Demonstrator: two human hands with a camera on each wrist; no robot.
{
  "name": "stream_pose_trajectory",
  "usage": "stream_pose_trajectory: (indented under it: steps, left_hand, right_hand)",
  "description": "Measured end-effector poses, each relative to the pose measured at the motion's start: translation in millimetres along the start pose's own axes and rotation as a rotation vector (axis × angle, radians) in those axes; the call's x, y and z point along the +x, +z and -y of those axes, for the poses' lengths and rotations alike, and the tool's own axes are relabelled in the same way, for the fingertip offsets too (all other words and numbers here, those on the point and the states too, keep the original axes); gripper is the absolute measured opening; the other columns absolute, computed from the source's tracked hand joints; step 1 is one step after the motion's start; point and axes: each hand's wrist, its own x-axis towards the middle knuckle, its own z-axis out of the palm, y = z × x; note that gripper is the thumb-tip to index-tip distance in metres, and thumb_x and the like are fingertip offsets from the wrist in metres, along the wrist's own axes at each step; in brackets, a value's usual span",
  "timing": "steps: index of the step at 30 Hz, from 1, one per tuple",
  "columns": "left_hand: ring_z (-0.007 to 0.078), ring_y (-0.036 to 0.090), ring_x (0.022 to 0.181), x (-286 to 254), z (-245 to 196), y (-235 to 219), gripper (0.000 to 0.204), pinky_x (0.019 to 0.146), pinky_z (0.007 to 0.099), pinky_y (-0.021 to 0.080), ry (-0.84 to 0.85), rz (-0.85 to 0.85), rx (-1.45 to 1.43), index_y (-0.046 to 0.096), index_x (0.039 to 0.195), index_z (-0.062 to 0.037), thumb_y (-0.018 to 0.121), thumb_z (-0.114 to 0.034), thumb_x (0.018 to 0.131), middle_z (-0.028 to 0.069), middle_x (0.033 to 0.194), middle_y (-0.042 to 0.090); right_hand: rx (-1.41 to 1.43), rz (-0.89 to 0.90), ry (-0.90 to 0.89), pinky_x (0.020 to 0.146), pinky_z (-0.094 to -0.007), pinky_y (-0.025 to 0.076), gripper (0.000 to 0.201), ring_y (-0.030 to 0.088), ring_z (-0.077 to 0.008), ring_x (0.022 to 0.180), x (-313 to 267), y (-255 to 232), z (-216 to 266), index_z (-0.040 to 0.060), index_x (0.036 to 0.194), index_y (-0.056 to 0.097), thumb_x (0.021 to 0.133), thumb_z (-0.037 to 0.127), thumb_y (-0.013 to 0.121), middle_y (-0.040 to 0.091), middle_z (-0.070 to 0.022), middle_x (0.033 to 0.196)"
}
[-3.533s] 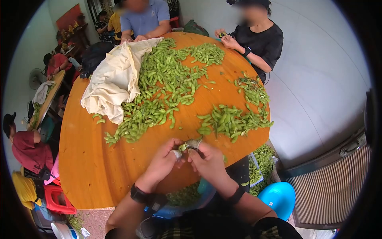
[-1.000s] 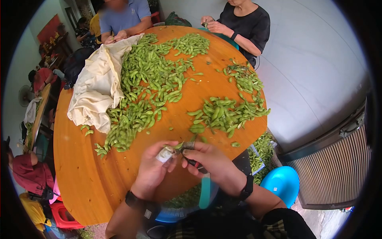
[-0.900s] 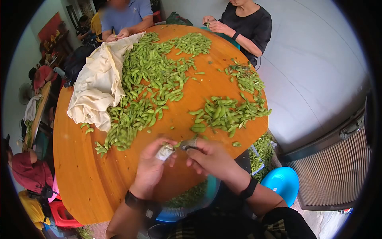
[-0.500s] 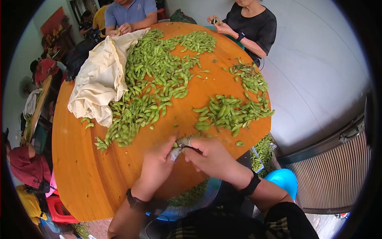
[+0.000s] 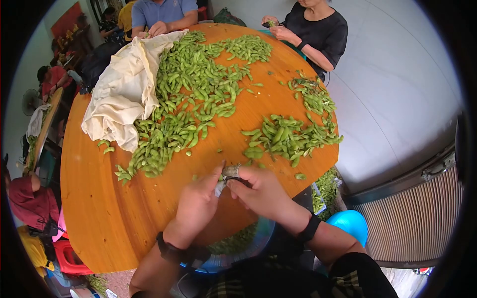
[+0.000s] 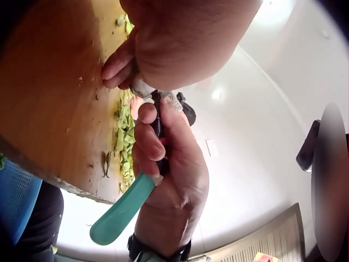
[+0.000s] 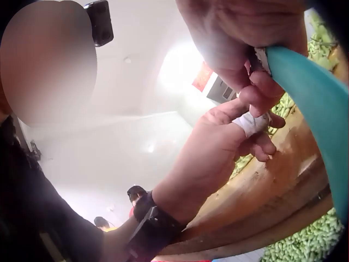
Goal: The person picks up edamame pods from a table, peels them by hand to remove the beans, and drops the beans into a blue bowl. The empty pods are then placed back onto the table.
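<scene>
My left hand (image 5: pixel 198 198) and right hand (image 5: pixel 263 191) meet over the near edge of the wooden table. Whitish tape wraps a left finger, and a grey mesh wrap (image 5: pixel 230 171) covers a right fingertip. Between the fingertips shows a small bit of green pod (image 5: pixel 220 177), mostly hidden, pinched by the left hand. In the left wrist view, the right hand (image 6: pixel 174 147) grips a hand tool with a dark body and a teal handle (image 6: pixel 122 210); its working end is hidden behind the fingers. The right wrist view shows the same teal handle (image 7: pixel 316 103) close up.
Green soybean pods (image 5: pixel 198 84) heap across the table (image 5: pixel 99 203), with a smaller pile (image 5: pixel 285 136) at right. Cream cloth (image 5: pixel 124 94) lies at left. A blue basin (image 5: pixel 266 238) of beans sits below the edge. Two people work across the table.
A second ago the teal handle hung in sight below the right hand; now the head view hides it. The hands have drawn closer together. A small green piece newly shows beside the left hand.
</scene>
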Motion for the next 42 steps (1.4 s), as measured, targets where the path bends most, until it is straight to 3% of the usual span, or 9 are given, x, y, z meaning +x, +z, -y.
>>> stream_pose_trajectory:
  steps: [6, 9, 11, 20, 24, 27, 29, 33, 42]
  left_hand:
    - [0.0240, 0.067, 0.072, 2.3, 7.7, -3.5, 0.054, 0.069, 0.0332, 0.054, -0.074, 0.090, -0.239, 0.052, 0.134, -0.0088, 0.053, 0.006, 0.083, 0.0147, 0.083, 0.065]
    - [0.0183, 0.067, 0.071, 8.0, 5.7, -6.7, 0.051, 0.064, 0.0297, 0.055, -0.201, 0.174, -0.599, 0.052, 0.133, -0.0048, 0.049, 0.009, 0.085, 0.0117, 0.087, 0.066]
    - [0.0165, 0.066, 0.067, 13.1, -7.0, -14.4, 0.036, 0.059, 0.0272, 0.055, -0.438, 0.148, -1.040, 0.057, 0.127, 0.0002, 0.049, 0.004, 0.091, 0.0089, 0.089, 0.067]
    - [0.0158, 0.065, 0.064, 5.5, -5.3, -6.5, 0.023, 0.054, 0.0261, 0.052, -0.314, 0.062, -0.680, 0.053, 0.106, 0.0032, 0.040, 0.007, 0.087, 0.0117, 0.093, 0.062]
    - [0.0145, 0.064, 0.062, 5.7, -0.6, -7.7, 0.025, 0.054, 0.0254, 0.051, -0.370, 0.086, -0.577, 0.052, 0.110, 0.0025, 0.040, 0.005, 0.088, 0.0102, 0.091, 0.062]
    - [0.0123, 0.063, 0.065, 9.2, -2.4, -3.3, 0.017, 0.053, 0.0229, 0.050, -0.316, 0.040, -0.758, 0.052, 0.108, 0.0016, 0.044, 0.002, 0.093, 0.0074, 0.089, 0.062]
    - [0.0112, 0.062, 0.066, 7.7, -4.0, -0.4, 0.012, 0.054, 0.0225, 0.050, -0.200, 0.006, -0.716, 0.054, 0.105, 0.0009, 0.049, -0.003, 0.095, 0.0068, 0.092, 0.062]
    - [0.0110, 0.062, 0.066, 5.6, -0.8, -2.1, 0.012, 0.053, 0.0222, 0.049, -0.212, -0.005, -0.497, 0.054, 0.105, 0.0003, 0.052, -0.007, 0.096, 0.0061, 0.090, 0.063]
    - [0.0082, 0.057, 0.063, 9.0, 0.4, -16.9, 0.011, 0.048, 0.0186, 0.040, -0.396, 0.193, -1.037, 0.055, 0.105, -0.0048, 0.050, -0.006, 0.095, 0.0059, 0.087, 0.064]
  right_hand:
    - [0.294, 0.105, 0.158, 0.042, -0.0219, 0.035, 0.010, 0.047, -0.0050, 0.048, 7.9, -9.7, -8.6, 0.0048, 0.093, 0.063, 0.091, 0.010, 0.055, 0.057, 0.0005, 0.066]
    - [0.474, 0.199, 0.312, 0.036, -0.0185, 0.032, 0.013, 0.046, -0.0034, 0.045, 11.1, -21.1, -6.3, 0.0091, 0.102, 0.065, 0.092, 0.012, 0.057, 0.058, 0.0020, 0.068]
    - [0.501, 0.199, 0.318, 0.036, -0.0187, 0.032, 0.013, 0.046, -0.0035, 0.045, 10.2, -22.7, -1.4, 0.0088, 0.101, 0.065, 0.092, 0.012, 0.056, 0.057, 0.0019, 0.068]
    - [0.295, 0.074, 0.192, 0.039, -0.0200, 0.035, 0.011, 0.049, -0.0040, 0.046, -2.0, -4.2, -0.2, 0.0061, 0.094, 0.065, 0.092, 0.011, 0.056, 0.057, 0.0019, 0.066]
    - [0.346, 0.060, 0.209, 0.041, -0.0199, 0.036, 0.010, 0.049, -0.0042, 0.047, -1.5, -0.1, -3.8, 0.0061, 0.093, 0.063, 0.093, 0.012, 0.055, 0.057, 0.0018, 0.067]
    - [0.393, -0.007, 0.204, 0.040, -0.0199, 0.036, 0.011, 0.049, -0.0041, 0.047, 1.9, -3.2, -2.4, 0.0064, 0.096, 0.063, 0.094, 0.013, 0.054, 0.058, 0.0017, 0.069]
    - [0.411, -0.011, 0.213, 0.040, -0.0197, 0.036, 0.011, 0.049, -0.0040, 0.048, 3.3, -8.2, 2.8, 0.0066, 0.096, 0.063, 0.094, 0.013, 0.054, 0.058, 0.0016, 0.069]
    - [0.454, -0.019, 0.238, 0.040, -0.0192, 0.036, 0.011, 0.049, -0.0037, 0.048, 3.5, -11.8, 5.7, 0.0069, 0.097, 0.063, 0.095, 0.014, 0.055, 0.059, 0.0018, 0.070]
    - [0.586, 0.097, 0.275, 0.039, -0.0195, 0.034, 0.013, 0.050, -0.0056, 0.047, 0.6, -17.5, 0.7, 0.0075, 0.101, 0.064, 0.094, 0.016, 0.057, 0.060, 0.0009, 0.072]
